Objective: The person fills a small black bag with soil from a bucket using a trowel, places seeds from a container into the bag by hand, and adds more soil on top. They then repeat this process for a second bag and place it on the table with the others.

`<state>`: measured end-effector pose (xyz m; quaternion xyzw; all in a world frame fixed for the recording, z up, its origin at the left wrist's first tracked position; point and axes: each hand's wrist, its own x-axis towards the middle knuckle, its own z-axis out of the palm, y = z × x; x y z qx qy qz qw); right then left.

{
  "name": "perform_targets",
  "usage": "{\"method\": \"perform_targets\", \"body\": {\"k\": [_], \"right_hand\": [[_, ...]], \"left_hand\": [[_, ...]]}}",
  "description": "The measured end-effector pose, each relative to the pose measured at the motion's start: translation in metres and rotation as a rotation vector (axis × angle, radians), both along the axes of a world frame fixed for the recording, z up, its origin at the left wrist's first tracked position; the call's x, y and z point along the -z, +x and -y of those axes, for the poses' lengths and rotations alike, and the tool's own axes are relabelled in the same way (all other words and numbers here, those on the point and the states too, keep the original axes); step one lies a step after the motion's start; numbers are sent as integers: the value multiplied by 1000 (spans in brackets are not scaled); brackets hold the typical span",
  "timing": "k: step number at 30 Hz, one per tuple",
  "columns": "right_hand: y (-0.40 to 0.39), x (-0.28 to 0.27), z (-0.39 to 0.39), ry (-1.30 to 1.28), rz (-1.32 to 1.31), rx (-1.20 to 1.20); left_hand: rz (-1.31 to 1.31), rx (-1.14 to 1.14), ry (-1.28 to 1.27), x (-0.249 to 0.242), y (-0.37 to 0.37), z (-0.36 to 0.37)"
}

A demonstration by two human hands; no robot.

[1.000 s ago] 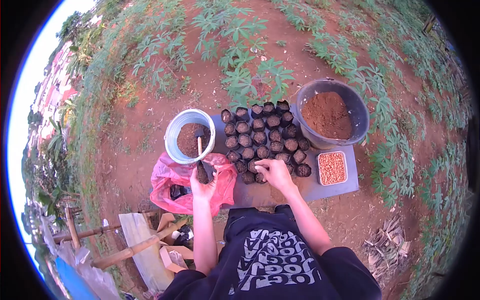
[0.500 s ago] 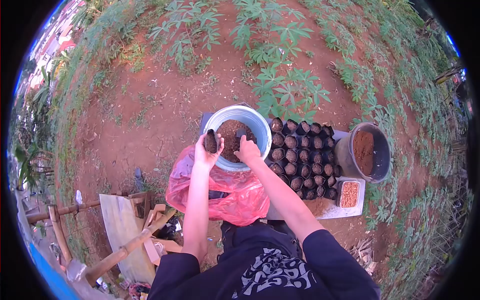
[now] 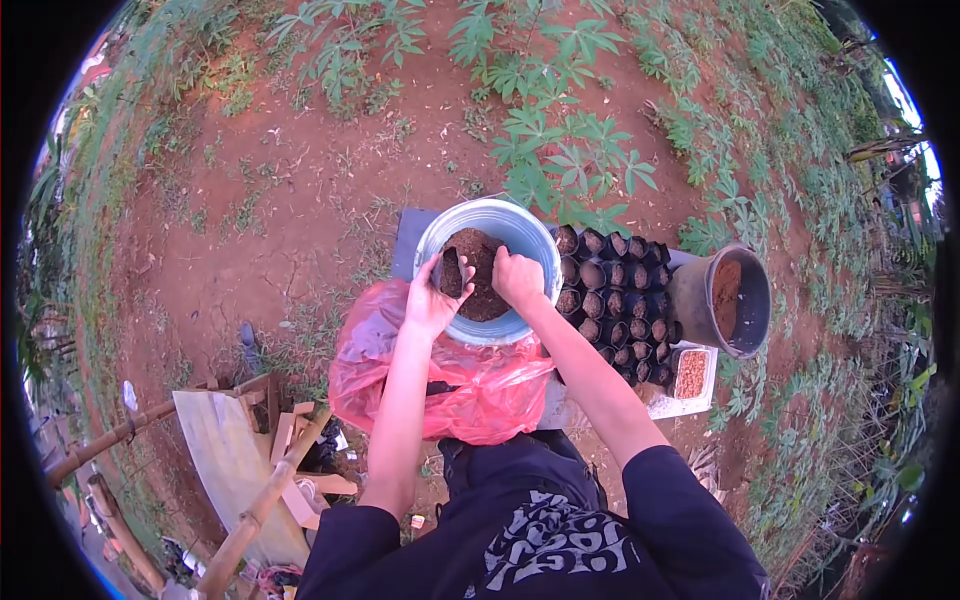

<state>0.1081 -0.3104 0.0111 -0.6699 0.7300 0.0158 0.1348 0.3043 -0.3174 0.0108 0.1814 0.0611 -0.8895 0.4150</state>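
My left hand (image 3: 432, 300) holds a small black seedling bag (image 3: 450, 272) upright over the white bucket (image 3: 530, 235), which is part full of dark soil. My right hand (image 3: 517, 278) is closed inside the bucket, just right of the bag; what it grips is hidden by the fingers. Several filled black seedling bags (image 3: 610, 300) stand in rows to the right of the bucket on a grey board (image 3: 408, 240).
A pink plastic bag (image 3: 470, 385) lies below the bucket. A dark bucket of red-brown soil (image 3: 735, 300) and a small tray of seeds (image 3: 691, 374) sit at the right. Wood planks and bamboo (image 3: 255, 470) lie at the lower left. Cassava plants (image 3: 570, 150) grow behind.
My right hand left the rows of bags and went into the white bucket. My left hand carried the small bag up over the bucket. My head turned left.
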Motion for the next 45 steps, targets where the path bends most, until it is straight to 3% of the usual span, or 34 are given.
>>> {"method": "perform_targets", "body": {"k": [10, 13, 25, 29, 45], "right_hand": [[-2, 7, -12, 72, 406, -150], [7, 4, -24, 64, 527, -93], [2, -59, -32, 164, 704, 210], [-3, -69, -42, 38, 790, 346], [-9, -103, -54, -60, 872, 378]], "left_hand": [[-168, -118, -55, 3, 2, -6], [-165, -120, -47, 0, 1, -7], [-94, -87, -11, -1, 5, -8], [-52, -85, -8, 0, 5, -7], [12, -72, -46, -1, -2, -6]]}}
